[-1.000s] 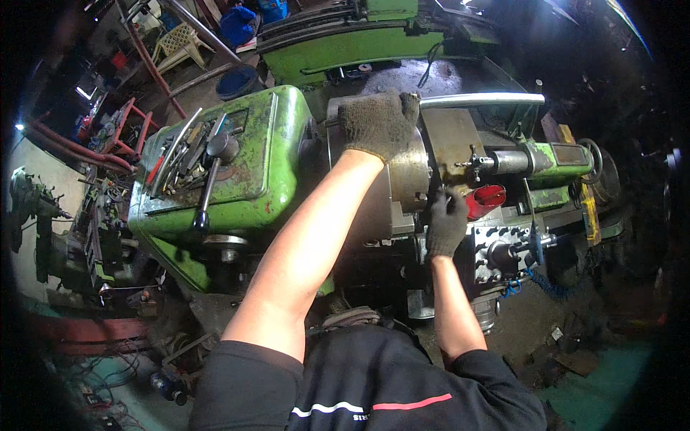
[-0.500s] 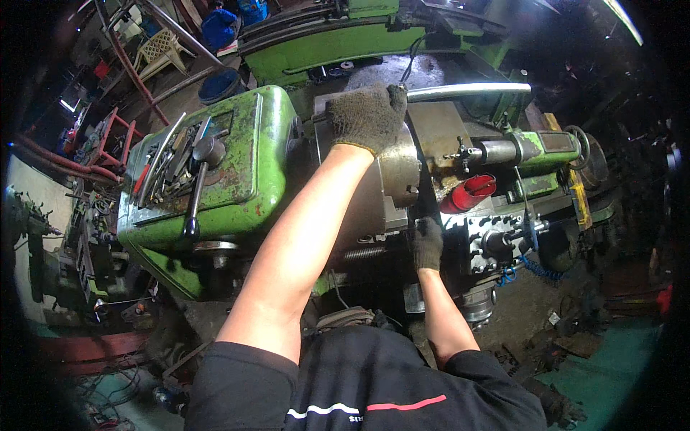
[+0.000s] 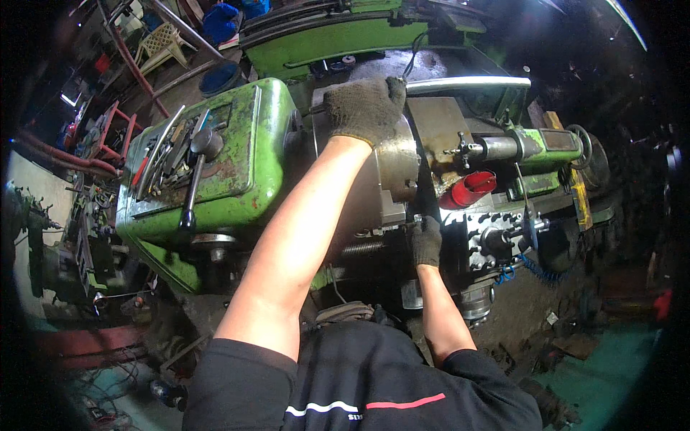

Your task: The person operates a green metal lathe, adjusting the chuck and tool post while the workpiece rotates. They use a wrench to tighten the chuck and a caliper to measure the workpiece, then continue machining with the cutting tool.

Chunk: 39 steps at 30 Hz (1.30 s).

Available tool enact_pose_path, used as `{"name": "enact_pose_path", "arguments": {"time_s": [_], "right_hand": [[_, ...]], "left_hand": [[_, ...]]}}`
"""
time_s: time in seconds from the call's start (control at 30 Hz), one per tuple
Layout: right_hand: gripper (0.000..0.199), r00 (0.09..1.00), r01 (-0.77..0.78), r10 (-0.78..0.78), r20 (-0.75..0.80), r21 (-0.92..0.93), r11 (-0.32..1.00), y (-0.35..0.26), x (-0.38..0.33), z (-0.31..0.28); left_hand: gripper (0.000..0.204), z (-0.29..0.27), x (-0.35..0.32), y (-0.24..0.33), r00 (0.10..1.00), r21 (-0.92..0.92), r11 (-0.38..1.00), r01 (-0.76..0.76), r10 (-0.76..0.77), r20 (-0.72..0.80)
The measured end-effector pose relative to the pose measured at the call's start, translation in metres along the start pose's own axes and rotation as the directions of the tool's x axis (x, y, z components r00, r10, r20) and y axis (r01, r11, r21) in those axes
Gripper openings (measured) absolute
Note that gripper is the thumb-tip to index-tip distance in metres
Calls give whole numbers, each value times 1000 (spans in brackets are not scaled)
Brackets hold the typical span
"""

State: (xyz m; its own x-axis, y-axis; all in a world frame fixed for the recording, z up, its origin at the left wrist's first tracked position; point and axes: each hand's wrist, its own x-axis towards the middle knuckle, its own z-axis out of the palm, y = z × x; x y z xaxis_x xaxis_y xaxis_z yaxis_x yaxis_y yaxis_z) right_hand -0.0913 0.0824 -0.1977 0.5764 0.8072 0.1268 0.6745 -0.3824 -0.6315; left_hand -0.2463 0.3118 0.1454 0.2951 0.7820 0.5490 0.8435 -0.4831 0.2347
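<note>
Your left hand (image 3: 364, 108) lies over the top of the chuck (image 3: 399, 164), palm down, gloved; its fingertips are hidden at the far side, so I can't say how tightly they curl or if they grip. Chuck sits just right of the green housing (image 3: 267, 147). Your right hand (image 3: 425, 243) is low, between chuck and tool block (image 3: 496, 238), fingers partly bent; can't make out whether anything is in them.

Main risk, I'd say: any spin of the chuck. Knit gloves could snag on its edge and drag you in; the right has little room to pull clear. A bumped lever (image 3: 194, 188) might cause it, if it's live. Red cup (image 3: 468, 189) leans just behind the block; a stray knuckle could tip it. Loose tools (image 3: 164, 161) on the housing may shake off.
</note>
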Motion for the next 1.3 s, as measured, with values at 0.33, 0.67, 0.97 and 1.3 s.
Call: {"name": "enact_pose_path", "arguments": {"time_s": [0.33, 0.67, 0.97, 1.3], "right_hand": [[34, 987, 157, -155, 32, -67, 985, 6, -12, 3], [36, 997, 50, -62, 36, 266, 963, 21, -14, 11], [37, 997, 41, -58, 47, 311, 949, 6, -22, -11], [40, 977, -147, 71, 203, 388, 910, -19, -19, -27]], "left_hand": [[57, 15, 1, -6, 1000, 92, 995, -30, 30, 4], [59, 5, 6, -1, 999, 80, 997, 6, -11, 53], [59, 10, 7, -5, 1000, 130, 992, 5, -7, 14], [60, 10, 11, -4, 999, 116, 993, 14, -18, 36]]}}
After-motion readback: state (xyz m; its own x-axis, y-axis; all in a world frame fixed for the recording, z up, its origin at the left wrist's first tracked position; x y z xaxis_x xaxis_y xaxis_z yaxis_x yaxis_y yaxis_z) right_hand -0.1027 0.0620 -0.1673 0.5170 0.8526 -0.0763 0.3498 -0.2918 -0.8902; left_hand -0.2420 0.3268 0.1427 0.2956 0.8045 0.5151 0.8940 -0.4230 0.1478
